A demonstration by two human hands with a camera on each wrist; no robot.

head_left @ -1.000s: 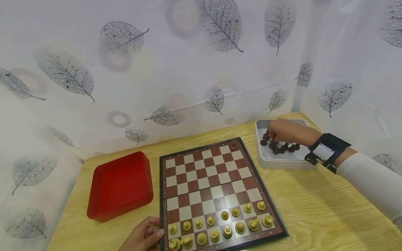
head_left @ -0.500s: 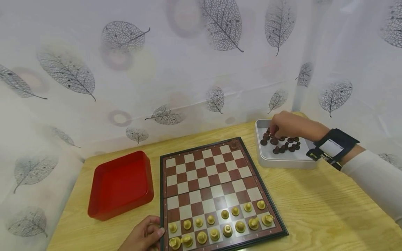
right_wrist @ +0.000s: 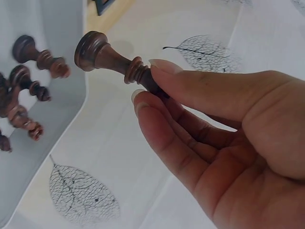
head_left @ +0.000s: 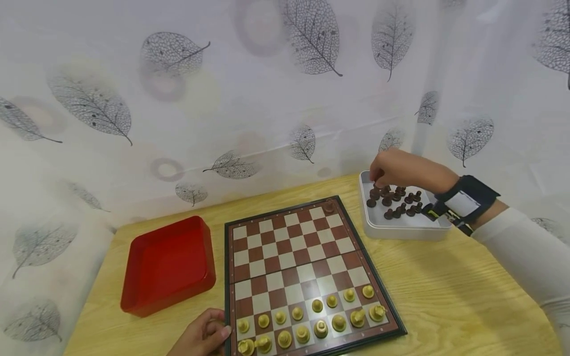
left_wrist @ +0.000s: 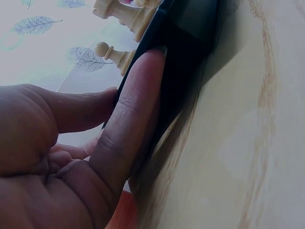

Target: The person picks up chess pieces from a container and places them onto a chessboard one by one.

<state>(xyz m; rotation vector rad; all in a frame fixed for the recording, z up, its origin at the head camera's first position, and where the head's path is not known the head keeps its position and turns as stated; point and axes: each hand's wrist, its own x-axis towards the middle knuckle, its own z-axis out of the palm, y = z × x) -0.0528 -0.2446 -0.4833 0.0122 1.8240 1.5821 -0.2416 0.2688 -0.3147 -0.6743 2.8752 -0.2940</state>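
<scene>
In the right wrist view my right hand pinches a dark brown chess piece by its top end between thumb and fingertips; the head is hidden by them. The head view has this hand over the far left part of a white tin with several dark chess pieces inside. My left hand grips the left edge of the chessboard near its front corner. Two rows of pale yellow pieces stand on the near side of the board. One dark piece stands at its far right corner.
A red box stands on the wooden table left of the board. The white tin is to the board's right, at the back. Behind the table hangs a pale curtain with leaf prints.
The right hand has risen from among the dark pieces in the tin and shifted slightly left. My left hand stays on the board's edge.
</scene>
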